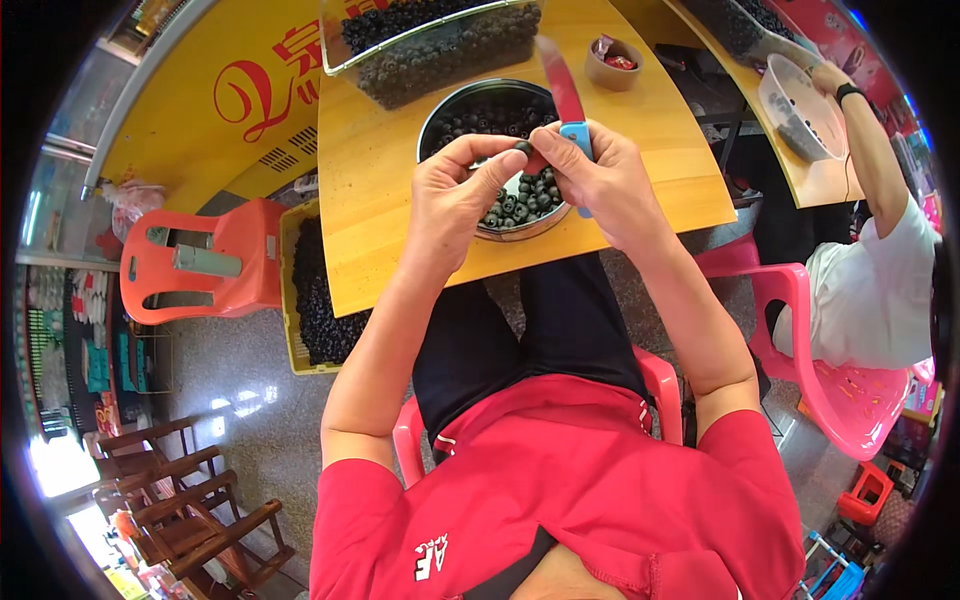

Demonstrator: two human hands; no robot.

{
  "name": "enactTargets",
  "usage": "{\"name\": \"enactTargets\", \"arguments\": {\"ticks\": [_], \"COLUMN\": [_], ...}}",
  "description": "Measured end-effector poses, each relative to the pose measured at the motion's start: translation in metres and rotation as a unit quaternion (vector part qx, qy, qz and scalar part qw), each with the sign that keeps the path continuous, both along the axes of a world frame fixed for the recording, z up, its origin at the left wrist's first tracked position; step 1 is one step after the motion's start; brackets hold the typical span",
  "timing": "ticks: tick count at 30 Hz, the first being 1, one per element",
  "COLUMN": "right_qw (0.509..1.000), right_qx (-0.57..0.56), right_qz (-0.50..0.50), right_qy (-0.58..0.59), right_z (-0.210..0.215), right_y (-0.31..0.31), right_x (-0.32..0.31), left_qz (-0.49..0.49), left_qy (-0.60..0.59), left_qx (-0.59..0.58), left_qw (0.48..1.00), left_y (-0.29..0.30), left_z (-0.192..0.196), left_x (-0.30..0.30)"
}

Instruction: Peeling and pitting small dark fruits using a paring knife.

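Observation:
Over a round metal bowl (510,235) of small dark round nut-like pieces (527,200), my two hands meet. In a pinch of thumb and forefinger, my left hand (445,195) holds one dark green round piece (523,147). My right hand (608,180) is closed around a knife (575,135) with a blue handle, its reddish blade pointing up and away from me. The right thumb and fingertip come up against the same piece. Its far details are too small to tell.
Behind the bowl stands a clear plastic box (440,62) full of dark pieces, with a small brown cup (612,72) of wrapped items to its right. A yellow crate (298,300) and orange chair (215,280) are left. At right, a co-worker (865,290) reaches into a plastic tub (800,110).

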State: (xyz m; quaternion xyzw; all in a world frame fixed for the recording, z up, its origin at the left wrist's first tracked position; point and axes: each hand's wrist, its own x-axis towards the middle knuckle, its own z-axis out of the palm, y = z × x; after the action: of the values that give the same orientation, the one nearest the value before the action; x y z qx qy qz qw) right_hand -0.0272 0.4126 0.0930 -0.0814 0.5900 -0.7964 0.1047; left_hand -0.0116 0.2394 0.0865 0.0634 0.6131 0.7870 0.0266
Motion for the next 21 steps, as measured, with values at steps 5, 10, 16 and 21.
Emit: {"name": "enactTargets", "arguments": {"ticks": [5,10,16,21], "right_qw": [0.887,0.832,0.805,0.802], "right_qx": [0.299,0.358,0.385,0.381], "right_qz": [-0.074,-0.094,-0.115,-0.119], "right_qy": [0.344,0.414,0.436,0.444], "right_z": [-0.004,-0.002,-0.002,-0.001], "right_y": [0.006,0.006,0.008,0.008], "right_x": [0.005,0.009,0.008,0.008], "left_qz": [0.003,-0.010,0.003,0.001], "left_qy": [-0.016,-0.011,-0.013,0.003], "left_qx": [0.061,0.077,0.081,0.086], "left_qw": [0.998,0.997,0.997,0.996], "left_y": [-0.001,0.003,0.006,0.006], "left_z": [-0.008,-0.009,-0.008,-0.007], "left_x": [0.000,0.002,0.003,0.003]}}
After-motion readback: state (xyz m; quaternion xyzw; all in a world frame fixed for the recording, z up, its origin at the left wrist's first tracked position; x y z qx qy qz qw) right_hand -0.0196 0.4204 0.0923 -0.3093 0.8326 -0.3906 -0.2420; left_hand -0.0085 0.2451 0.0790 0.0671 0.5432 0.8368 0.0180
